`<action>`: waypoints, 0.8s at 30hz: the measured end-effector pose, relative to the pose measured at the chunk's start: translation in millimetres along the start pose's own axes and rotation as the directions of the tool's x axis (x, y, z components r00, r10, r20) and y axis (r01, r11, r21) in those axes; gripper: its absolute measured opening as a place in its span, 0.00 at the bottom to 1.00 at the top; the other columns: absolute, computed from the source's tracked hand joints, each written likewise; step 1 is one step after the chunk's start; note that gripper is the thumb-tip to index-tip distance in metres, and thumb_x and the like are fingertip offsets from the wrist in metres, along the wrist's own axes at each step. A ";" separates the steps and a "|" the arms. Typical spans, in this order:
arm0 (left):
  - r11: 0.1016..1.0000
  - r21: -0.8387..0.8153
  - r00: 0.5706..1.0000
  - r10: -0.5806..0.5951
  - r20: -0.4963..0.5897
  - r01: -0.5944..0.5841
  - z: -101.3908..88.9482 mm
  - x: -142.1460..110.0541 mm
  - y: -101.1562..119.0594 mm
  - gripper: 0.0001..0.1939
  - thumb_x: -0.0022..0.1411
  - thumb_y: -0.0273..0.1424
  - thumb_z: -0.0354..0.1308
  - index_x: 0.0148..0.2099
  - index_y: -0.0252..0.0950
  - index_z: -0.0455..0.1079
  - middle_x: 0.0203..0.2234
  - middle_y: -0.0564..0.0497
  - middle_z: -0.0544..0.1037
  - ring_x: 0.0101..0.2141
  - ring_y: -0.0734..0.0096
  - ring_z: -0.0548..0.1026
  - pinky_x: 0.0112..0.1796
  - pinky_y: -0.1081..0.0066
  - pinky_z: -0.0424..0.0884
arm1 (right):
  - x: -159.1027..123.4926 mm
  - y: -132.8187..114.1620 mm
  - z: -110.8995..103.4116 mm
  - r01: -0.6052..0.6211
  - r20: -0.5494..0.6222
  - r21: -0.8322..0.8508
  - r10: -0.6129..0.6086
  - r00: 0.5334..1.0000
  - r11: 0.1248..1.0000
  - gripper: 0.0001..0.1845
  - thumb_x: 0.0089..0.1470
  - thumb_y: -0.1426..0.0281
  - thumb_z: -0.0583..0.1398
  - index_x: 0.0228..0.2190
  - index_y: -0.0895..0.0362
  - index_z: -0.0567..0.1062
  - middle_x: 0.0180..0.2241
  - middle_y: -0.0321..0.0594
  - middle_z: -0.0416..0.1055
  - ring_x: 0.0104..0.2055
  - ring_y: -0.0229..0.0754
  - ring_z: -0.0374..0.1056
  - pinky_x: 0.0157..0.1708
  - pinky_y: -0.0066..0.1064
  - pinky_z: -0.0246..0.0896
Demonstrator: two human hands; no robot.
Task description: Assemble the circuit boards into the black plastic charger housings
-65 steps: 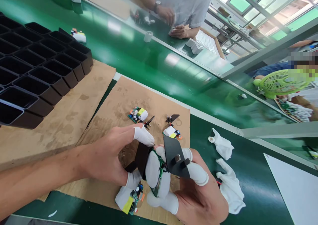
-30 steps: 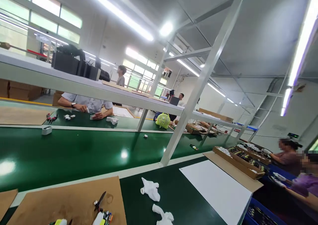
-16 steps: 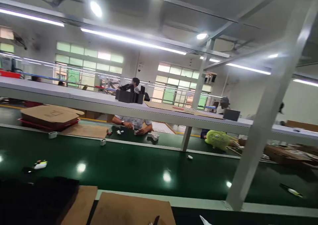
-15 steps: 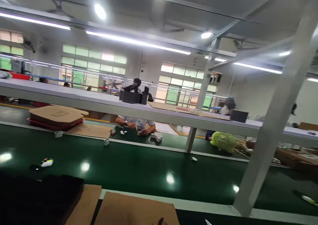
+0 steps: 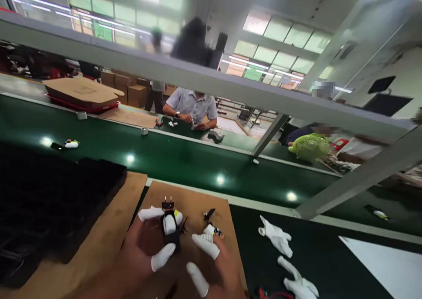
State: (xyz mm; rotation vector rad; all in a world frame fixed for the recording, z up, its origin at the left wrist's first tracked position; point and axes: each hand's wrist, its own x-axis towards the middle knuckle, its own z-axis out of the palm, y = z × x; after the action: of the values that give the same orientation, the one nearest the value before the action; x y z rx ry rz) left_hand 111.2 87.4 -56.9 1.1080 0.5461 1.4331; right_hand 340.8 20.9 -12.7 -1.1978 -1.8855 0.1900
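Between the thumb and forefinger of my left hand [image 5: 140, 242] is a small black-and-white device [image 5: 170, 228] with a yellow patch. White finger cots cover those fingertips. Just above it lies a black piece with two metal pins [image 5: 168, 203]. My right hand [image 5: 219, 264] is to the right, its capped thumb and finger spread with nothing between them. Beyond its fingertips rests a small white part with black and orange bits [image 5: 212, 229]. Under both hands is a brown cardboard sheet [image 5: 198, 198].
A black tray-like stack [image 5: 59, 202] stands at left. White gloves [image 5: 277, 237] and a white sheet [image 5: 389, 264] lie at right. Beyond runs a green belt [image 5: 184, 158] with small parts; across it a person [image 5: 196, 107] sits handling something. A grey post [image 5: 356, 171] slants at right.
The view has tilted down, so the worktop fills more of it. Both my hands now show over the cardboard, the left one at the black-and-white device.
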 end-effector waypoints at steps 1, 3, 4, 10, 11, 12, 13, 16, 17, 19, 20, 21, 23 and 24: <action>0.992 0.119 1.000 0.028 -0.002 -0.028 -1.0 -1.9 2.5 0.29 0.60 0.33 0.83 0.60 0.47 0.76 0.56 0.46 0.87 0.56 0.52 0.87 0.61 0.55 0.84 | -2.1 1.5 3.4 0.013 -0.012 0.021 -0.012 1.000 1.000 0.24 0.71 0.62 0.70 0.65 0.41 0.79 0.53 0.44 0.83 0.54 0.56 0.84 0.54 0.43 0.86; 0.936 0.339 0.995 0.087 0.042 -0.096 -0.4 -6.2 7.6 0.29 0.62 0.32 0.81 0.61 0.45 0.75 0.54 0.45 0.87 0.54 0.55 0.88 0.58 0.58 0.85 | -2.8 2.2 8.0 0.076 0.012 0.024 -0.076 0.997 0.997 0.29 0.73 0.65 0.68 0.71 0.44 0.74 0.55 0.47 0.83 0.55 0.55 0.84 0.55 0.43 0.86; 0.893 0.430 0.991 0.113 0.066 -0.130 0.8 -8.6 9.7 0.28 0.63 0.32 0.80 0.61 0.45 0.74 0.52 0.46 0.88 0.51 0.57 0.89 0.56 0.60 0.86 | -1.8 1.7 9.0 0.089 0.021 0.039 -0.090 0.996 0.995 0.31 0.73 0.66 0.67 0.73 0.45 0.72 0.57 0.49 0.82 0.57 0.55 0.84 0.55 0.42 0.86; 0.716 0.618 0.945 0.281 0.169 -0.324 0.6 -21.0 8.7 0.34 0.59 0.34 0.81 0.64 0.46 0.74 0.47 0.49 0.88 0.42 0.61 0.89 0.47 0.65 0.87 | -0.1 -1.8 9.7 0.234 0.115 0.058 -0.239 0.964 0.971 0.31 0.78 0.68 0.61 0.76 0.47 0.68 0.64 0.56 0.78 0.60 0.52 0.82 0.56 0.43 0.84; 0.715 0.612 0.939 0.298 0.170 -0.338 -1.0 -22.1 6.7 0.35 0.58 0.33 0.82 0.64 0.46 0.75 0.47 0.49 0.88 0.43 0.60 0.89 0.48 0.64 0.87 | -1.5 -1.6 10.2 0.253 0.125 0.047 -0.257 0.958 0.966 0.32 0.77 0.70 0.61 0.76 0.47 0.68 0.65 0.57 0.78 0.61 0.52 0.82 0.56 0.43 0.84; 0.727 0.601 0.941 0.296 0.163 -0.332 -2.2 -22.8 4.9 0.35 0.56 0.31 0.82 0.63 0.47 0.76 0.48 0.49 0.88 0.43 0.59 0.89 0.49 0.63 0.87 | -2.7 -1.4 10.8 0.271 0.128 0.040 -0.274 0.953 0.962 0.33 0.77 0.72 0.61 0.77 0.47 0.67 0.66 0.57 0.77 0.62 0.52 0.81 0.56 0.44 0.84; 0.753 0.584 0.952 0.271 0.145 -0.304 -2.6 -23.0 3.6 0.35 0.55 0.31 0.83 0.62 0.47 0.77 0.48 0.49 0.88 0.44 0.57 0.89 0.49 0.62 0.87 | -3.5 -1.5 11.5 0.284 0.136 0.036 -0.287 0.948 0.958 0.34 0.76 0.73 0.61 0.77 0.47 0.66 0.67 0.58 0.76 0.64 0.53 0.80 0.56 0.45 0.84; 0.870 0.489 0.998 0.067 0.010 -0.064 2.1 -19.8 5.9 0.32 0.51 0.31 0.85 0.57 0.47 0.80 0.49 0.47 0.89 0.47 0.53 0.89 0.50 0.59 0.88 | -3.0 -2.5 13.8 0.285 0.183 0.021 -0.284 0.941 0.958 0.38 0.74 0.69 0.65 0.79 0.48 0.63 0.69 0.61 0.74 0.69 0.57 0.77 0.59 0.49 0.83; 0.902 0.430 0.998 -0.032 -0.045 0.048 5.4 -17.2 9.2 0.32 0.49 0.32 0.85 0.55 0.46 0.80 0.49 0.47 0.89 0.47 0.52 0.88 0.50 0.58 0.88 | -2.1 -2.8 14.5 0.274 0.196 0.028 -0.274 0.942 0.961 0.41 0.73 0.66 0.67 0.80 0.48 0.61 0.71 0.62 0.72 0.70 0.58 0.76 0.61 0.50 0.83; 0.936 0.247 0.968 -0.230 -0.103 0.249 12.3 -10.0 19.2 0.31 0.47 0.33 0.86 0.52 0.44 0.78 0.47 0.46 0.88 0.46 0.53 0.88 0.48 0.59 0.88 | 0.3 -2.8 15.0 0.222 0.195 0.078 -0.233 0.953 0.972 0.49 0.70 0.58 0.72 0.81 0.47 0.58 0.72 0.61 0.71 0.73 0.60 0.75 0.64 0.51 0.81; 0.933 0.133 0.942 -0.324 -0.088 0.334 15.2 -5.8 25.3 0.30 0.48 0.35 0.86 0.50 0.43 0.77 0.46 0.47 0.88 0.44 0.54 0.88 0.45 0.61 0.88 | 1.4 -2.3 14.5 0.181 0.184 0.115 -0.200 0.962 0.977 0.52 0.68 0.55 0.73 0.81 0.47 0.56 0.71 0.60 0.73 0.72 0.60 0.76 0.65 0.51 0.80; 0.913 0.015 0.913 -0.406 -0.044 0.407 17.3 -1.5 31.7 0.28 0.49 0.37 0.85 0.48 0.42 0.76 0.45 0.47 0.87 0.42 0.56 0.88 0.41 0.63 0.87 | 2.4 -1.4 13.6 0.135 0.170 0.149 -0.160 0.972 0.980 0.54 0.67 0.52 0.74 0.81 0.47 0.55 0.70 0.59 0.75 0.70 0.59 0.78 0.66 0.52 0.80; 0.821 -0.192 0.841 -0.537 0.062 0.538 19.2 6.6 43.8 0.26 0.55 0.43 0.82 0.49 0.41 0.76 0.44 0.47 0.87 0.38 0.57 0.88 0.35 0.66 0.85 | 4.2 1.5 10.6 0.065 0.127 0.181 -0.089 0.988 0.981 0.53 0.67 0.49 0.73 0.80 0.47 0.56 0.65 0.56 0.79 0.65 0.59 0.81 0.66 0.53 0.80; 0.765 -0.274 0.808 -0.581 0.099 0.583 19.5 10.3 48.8 0.25 0.57 0.44 0.80 0.50 0.39 0.77 0.43 0.47 0.88 0.36 0.57 0.88 0.33 0.67 0.84 | 5.0 3.5 8.9 0.050 0.102 0.171 -0.068 0.992 0.984 0.50 0.68 0.48 0.72 0.79 0.47 0.58 0.62 0.54 0.80 0.62 0.58 0.82 0.65 0.54 0.80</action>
State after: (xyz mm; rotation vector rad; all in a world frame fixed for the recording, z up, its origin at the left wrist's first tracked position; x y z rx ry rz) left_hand 105.1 81.8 -4.0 0.6199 0.5856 0.9149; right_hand 335.8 29.4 -17.0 -1.0341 -1.9532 0.3799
